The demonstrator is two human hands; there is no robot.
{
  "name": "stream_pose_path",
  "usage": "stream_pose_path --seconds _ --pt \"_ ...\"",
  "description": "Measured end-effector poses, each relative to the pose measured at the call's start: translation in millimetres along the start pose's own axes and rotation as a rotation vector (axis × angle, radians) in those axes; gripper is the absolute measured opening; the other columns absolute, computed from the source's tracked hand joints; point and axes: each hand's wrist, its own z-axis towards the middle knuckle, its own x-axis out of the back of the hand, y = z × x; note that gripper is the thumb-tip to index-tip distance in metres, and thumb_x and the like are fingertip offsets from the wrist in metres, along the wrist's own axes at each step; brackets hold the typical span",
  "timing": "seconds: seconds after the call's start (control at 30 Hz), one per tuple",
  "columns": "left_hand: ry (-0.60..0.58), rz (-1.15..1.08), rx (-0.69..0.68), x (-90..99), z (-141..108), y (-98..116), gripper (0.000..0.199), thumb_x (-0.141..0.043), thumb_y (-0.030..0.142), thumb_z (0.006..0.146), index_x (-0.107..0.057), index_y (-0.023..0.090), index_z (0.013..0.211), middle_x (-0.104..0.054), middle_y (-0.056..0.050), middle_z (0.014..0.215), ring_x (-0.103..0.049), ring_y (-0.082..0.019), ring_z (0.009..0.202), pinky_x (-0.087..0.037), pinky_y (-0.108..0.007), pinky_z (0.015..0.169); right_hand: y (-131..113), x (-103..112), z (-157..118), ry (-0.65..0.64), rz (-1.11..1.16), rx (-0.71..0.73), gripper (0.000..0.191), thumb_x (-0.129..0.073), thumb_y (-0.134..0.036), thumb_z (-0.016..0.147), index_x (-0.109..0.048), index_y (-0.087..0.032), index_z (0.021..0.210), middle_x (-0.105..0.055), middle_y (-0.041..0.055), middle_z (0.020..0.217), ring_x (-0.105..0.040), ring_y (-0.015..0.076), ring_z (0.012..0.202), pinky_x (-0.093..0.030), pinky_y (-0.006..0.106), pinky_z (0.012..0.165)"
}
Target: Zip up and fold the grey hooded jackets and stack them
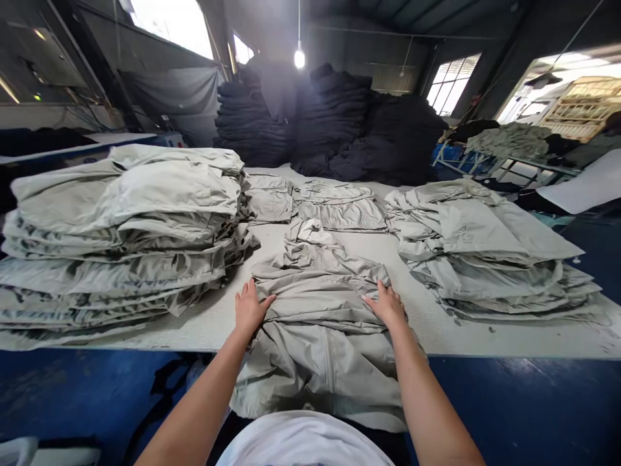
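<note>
Head view — touching opposite sides of grey garment [315, 301] on surface [509, 340] with left hand [250, 307], right hand [387, 304]; hard to tell grip, pinching or resting — best smoothed outward evenly.

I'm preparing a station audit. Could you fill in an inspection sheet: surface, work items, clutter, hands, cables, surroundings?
Surface: white table, small dark spots near the right stack.
Work items: light-gray garment, rumpled, near end hanging over the front edge.
Clutter: left stack and right stack of similar garments; folded garments beyond.
Hands: left hand and right hand on the garment's opposite sides, thumbs spread inward.
Cables: bulb cord hanging overhead.
Surroundings: dark fabric piles, lit bulb, blue floor.
</note>
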Motion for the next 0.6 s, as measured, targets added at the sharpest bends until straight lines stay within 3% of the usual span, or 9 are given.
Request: stream_pose_path --seconds 0.17,0.27,0.33,0.47,0.6 --pt "0.016 -0.295 0.079 -5.9 -1 25 0.074 -0.067 0.031 0.081 -0.051 0.01 0.15 -0.065 -0.027 0.145 -0.06 -0.042 0.138 -0.046 -0.054 0.114 -10 -8 -11 0.177 0.086 0.056 0.076 -0.06 -0.04 0.098 -0.035 -0.019 0.167 -0.057 0.022 0.153 -0.055 0.0366 0.138 -0.047 0.046 0.11" --pt "-0.031 -0.553 0.246 -8.0 -2 50 0.059 -0.07 0.03 0.072 -0.067 0.014 0.128 -0.076 -0.021 0.123 -0.069 -0.041 0.121 -0.052 -0.053 0.104 -15 -8 -10 0.207 0.244 0.109 0.068 -0.06 -0.023 0.092 -0.049 -0.017 0.159 -0.065 0.0203 0.145 -0.063 0.0316 0.131 -0.049 0.04 0.11" --pt "-0.088 -0.675 0.291 -3.3 2 72 0.045 -0.068 0.035 0.07 -0.072 0.016 0.11 -0.08 -0.015 0.107 -0.074 -0.035 0.106 -0.057 -0.046 0.093 -17 -1 -6 0.214 0.31 0.139 0.062 -0.057 -0.018 0.088 -0.06 -0.02 0.15 -0.07 0.0146 0.14 -0.067 0.0284 0.128 -0.051 0.038 0.11" --pt "-0.158 -1.043 0.298 32.8 28 131 0.046 -0.073 0.042 0.063 -0.071 0.015 0.1 -0.079 -0.006 0.088 -0.071 -0.021 0.075 -0.056 -0.031 0.071 -18 39 1 0.34 0.391 0.174 0.058 -0.048 -0.017 0.087 -0.066 -0.022 0.143 -0.069 0.0112 0.143 -0.063 0.0258 0.134 -0.049 0.037 0.115" --pt "-0.164 -1.316 0.218 96.3 67 205 0.05 -0.083 0.038 0.056 -0.073 0.016 0.1 -0.078 -0.001 0.083 -0.067 -0.017 0.066 -0.053 -0.026 0.062 -10 110 4 0.765 0.647 0.231 0.053 -0.053 -0.024 0.082 -0.073 -0.017 0.131 -0.073 0.0164 0.133 -0.067 0.0315 0.128 -0.052 0.045 0.114"
